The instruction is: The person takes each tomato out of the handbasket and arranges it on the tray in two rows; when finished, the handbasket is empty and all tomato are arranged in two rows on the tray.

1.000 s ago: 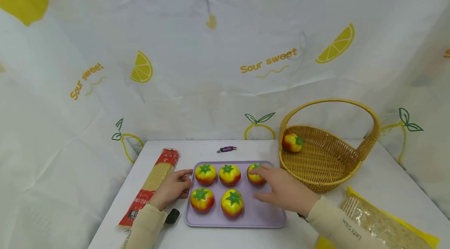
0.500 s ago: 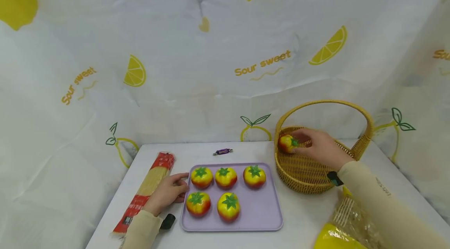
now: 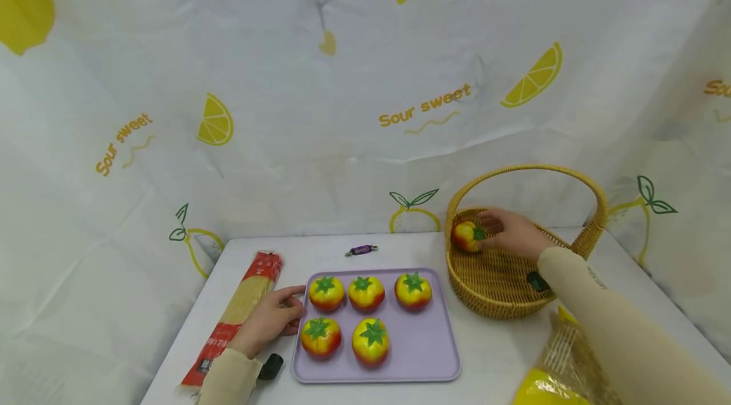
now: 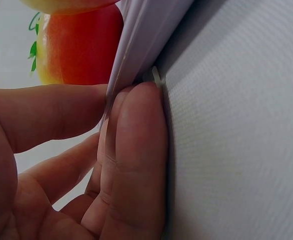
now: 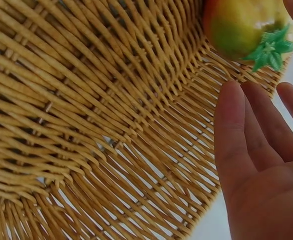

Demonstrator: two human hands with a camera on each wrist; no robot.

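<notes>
My left hand [image 3: 271, 321] pinches the left edge of a lilac tray [image 3: 422, 354]; in the left wrist view the thumb lies on the rim, with fingers curled against its outer side. Several red-and-yellow imitation fruits with green star-shaped tops sit in the tray, such as a front fruit [image 3: 371, 343] and a back-right fruit [image 3: 413, 292]. My right hand [image 3: 514, 235] reaches into a wicker basket [image 3: 497, 310]. One similar fruit [image 3: 466, 237] lies against the basket's left wall. In the right wrist view, my spread fingers [image 5: 231, 117] are close to this fruit [image 5: 246, 30] without gripping it.
A red-and-clear noodle packet [image 3: 242, 313] lies left of the tray. A purple-wrapped candy [image 3: 362, 250] lies behind it. At the front right, my sleeve partly covers a yellow-and-clear bag [image 3: 551, 367]. The basket's tall handle [image 3: 531, 167] arches above my right hand.
My right hand has moved from the tray's back-right fruit into the basket, and that fruit still sits on the tray. My left hand stays at the tray's edge.
</notes>
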